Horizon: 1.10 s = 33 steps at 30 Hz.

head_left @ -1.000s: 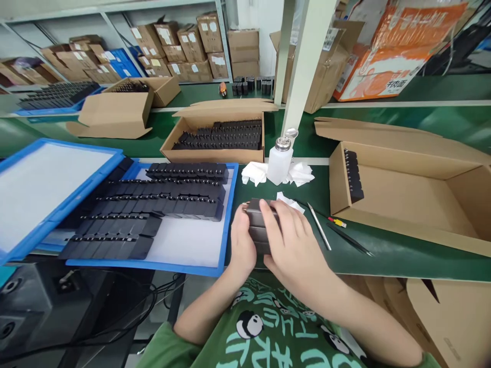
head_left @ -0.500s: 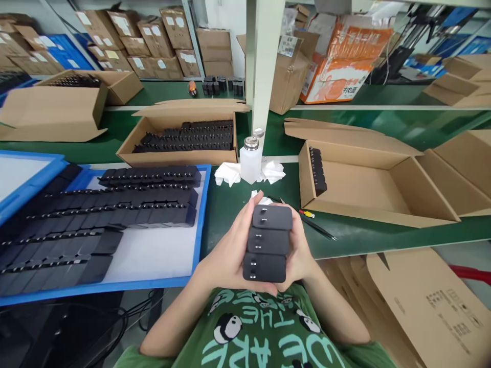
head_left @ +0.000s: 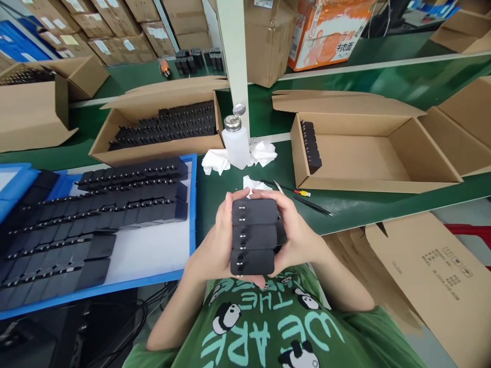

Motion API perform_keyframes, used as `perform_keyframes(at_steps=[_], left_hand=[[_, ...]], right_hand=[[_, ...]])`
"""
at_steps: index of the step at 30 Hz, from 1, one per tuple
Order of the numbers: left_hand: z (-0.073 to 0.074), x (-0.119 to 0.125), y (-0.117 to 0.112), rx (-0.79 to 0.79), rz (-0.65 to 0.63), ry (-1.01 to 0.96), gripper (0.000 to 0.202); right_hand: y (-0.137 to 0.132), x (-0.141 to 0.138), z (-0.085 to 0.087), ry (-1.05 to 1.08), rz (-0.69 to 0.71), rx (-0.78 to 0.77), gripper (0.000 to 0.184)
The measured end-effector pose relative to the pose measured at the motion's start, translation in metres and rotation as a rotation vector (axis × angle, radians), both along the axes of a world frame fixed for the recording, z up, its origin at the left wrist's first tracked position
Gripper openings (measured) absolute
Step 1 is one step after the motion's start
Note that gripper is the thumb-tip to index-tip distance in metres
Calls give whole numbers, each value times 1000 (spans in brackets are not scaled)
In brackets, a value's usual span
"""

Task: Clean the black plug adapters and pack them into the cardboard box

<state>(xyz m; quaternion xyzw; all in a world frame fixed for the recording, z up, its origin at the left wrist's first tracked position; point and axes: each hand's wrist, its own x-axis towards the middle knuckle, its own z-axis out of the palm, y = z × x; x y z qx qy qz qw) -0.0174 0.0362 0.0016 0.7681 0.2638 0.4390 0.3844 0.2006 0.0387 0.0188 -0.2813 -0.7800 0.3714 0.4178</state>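
Observation:
Three black plug adapters (head_left: 253, 236) are held side by side as one block close to my chest. My left hand (head_left: 215, 240) wraps the block from the left and my right hand (head_left: 297, 232) from the right, both closed on it. The adapters' flat faces with small metal pins point up at the camera. To the left a blue tray (head_left: 191, 220) carries several rows of the same black adapters (head_left: 126, 199). An open cardboard box (head_left: 376, 184) to the right holds one short row of adapters (head_left: 310, 140) against its left wall.
A white dispenser bottle (head_left: 235, 144) stands on white wipes (head_left: 215, 159) beside a white post (head_left: 235, 61). Tweezers (head_left: 313, 205) and a small red-and-yellow tool (head_left: 303, 193) lie on the green bench. Another adapter-filled box (head_left: 115, 153) sits behind the tray. Flat cardboard (head_left: 429, 266) leans at the right.
A second ago the block lay on the bench under my hands; both hands have lifted it toward my chest and turned its pin faces up. The view has shifted right.

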Motion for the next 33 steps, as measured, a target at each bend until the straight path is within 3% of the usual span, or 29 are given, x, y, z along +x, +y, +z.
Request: perform_keyframes(at_steps=[6, 12, 14, 18, 24, 27, 33], left_hand=[[1, 5, 2, -2, 14, -18, 153], [-1, 10, 0, -133, 41, -26, 148], [1, 14, -4, -198, 55, 0, 134], [9, 25, -18, -434, 34, -159, 105], [8, 28, -28, -508, 142, -204, 93], [0, 24, -27, -524, 115, -207, 93], [-6, 18, -25, -499, 15, -192, 93]], right_hand=[[-4, 5, 8, -67, -90, 68, 120], [-6, 9, 6, -68, -108, 31, 121], [-6, 9, 1, -8, -167, 20, 120], [-8, 8, -6, -16, -287, 37, 116], [-9, 19, 14, -246, -203, 94, 111], [-7, 27, 24, -295, -158, 76, 109], [-5, 33, 29, -312, -198, 122, 88]])
